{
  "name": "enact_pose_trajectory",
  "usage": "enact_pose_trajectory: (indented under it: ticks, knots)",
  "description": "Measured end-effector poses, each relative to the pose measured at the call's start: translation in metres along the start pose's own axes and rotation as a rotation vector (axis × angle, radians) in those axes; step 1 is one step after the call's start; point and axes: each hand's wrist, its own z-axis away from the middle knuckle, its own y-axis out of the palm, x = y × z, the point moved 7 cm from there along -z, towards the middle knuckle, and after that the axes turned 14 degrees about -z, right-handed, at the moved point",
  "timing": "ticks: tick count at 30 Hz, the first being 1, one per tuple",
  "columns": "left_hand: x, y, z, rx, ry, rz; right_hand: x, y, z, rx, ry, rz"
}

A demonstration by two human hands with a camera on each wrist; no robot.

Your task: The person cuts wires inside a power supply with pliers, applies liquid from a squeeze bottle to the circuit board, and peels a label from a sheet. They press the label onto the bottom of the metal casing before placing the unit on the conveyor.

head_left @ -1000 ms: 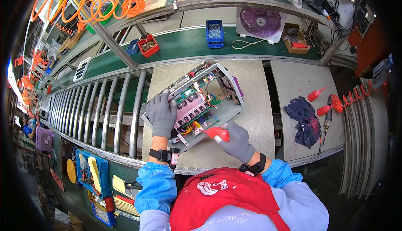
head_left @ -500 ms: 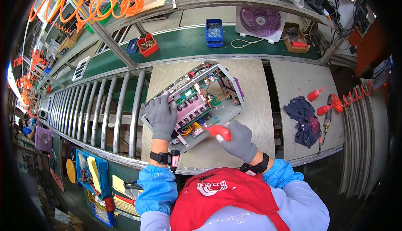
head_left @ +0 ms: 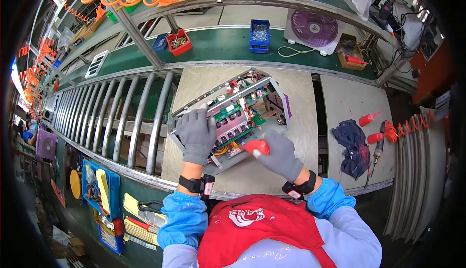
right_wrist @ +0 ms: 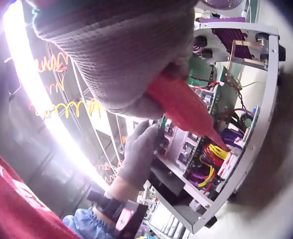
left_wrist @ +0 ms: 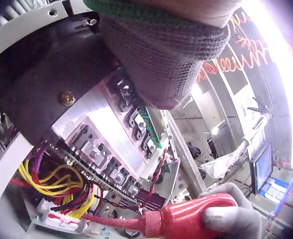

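An open metal chassis (head_left: 232, 160) lies aslant on the bench, packed with circuit boards and a pinkish heat sink (left_wrist: 94, 112) lined with black components. My gloved left hand (head_left: 196, 134) holds its upper rail near the left end, fingertips over the rail. In my gloved right hand (head_left: 281, 156) is a red squeeze bottle (head_left: 257, 146), gripped with its thin nozzle pointing into the chassis. In the left wrist view the nozzle (left_wrist: 106, 220) reaches a white connector (left_wrist: 61, 220) beside yellow wires (left_wrist: 52, 181). Most left fingers are hidden in that view.
Metal rollers (head_left: 141, 117) run off to the left. On the right board lie a dark cloth (head_left: 350, 146), another red bottle (head_left: 369, 118) and a tool with a coiled hose (head_left: 377, 146). Parts bins, one blue (head_left: 259, 35) and one red (head_left: 179, 44), and a purple fan (head_left: 314, 29) stand behind.
The head view has shifted slightly, so the scene sits further right. The left hand stays on the chassis rail; the right hand still holds the bottle with its nozzle inside the chassis.
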Motion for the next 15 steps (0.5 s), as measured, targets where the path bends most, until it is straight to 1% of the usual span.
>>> enact_pose_trajectory:
  ticks: [1, 4, 7, 10, 15]
  knots:
    - [0.0, 0.0, 0.001, 0.015, -0.013, 0.011, -0.008, -0.002, -0.006, -0.004, 0.04, -0.025]
    - [0.001, 0.001, 0.003, 0.03, -0.033, 0.032, -0.037, -0.001, -0.021, 0.083, 0.286, -0.044]
    - [0.0, 0.001, 0.003, 0.009, -0.026, 0.027, -0.061, 0.007, -0.027, 0.138, 0.4, -0.106]
    - [0.001, 0.003, 0.002, 0.017, -0.03, 0.012, -0.07, 0.008, -0.034, 0.164, 0.458, -0.155]
    - [0.002, 0.009, 0.002, 0.026, -0.027, 0.006, -0.063, 0.009, -0.046, 0.224, 0.459, -0.134]
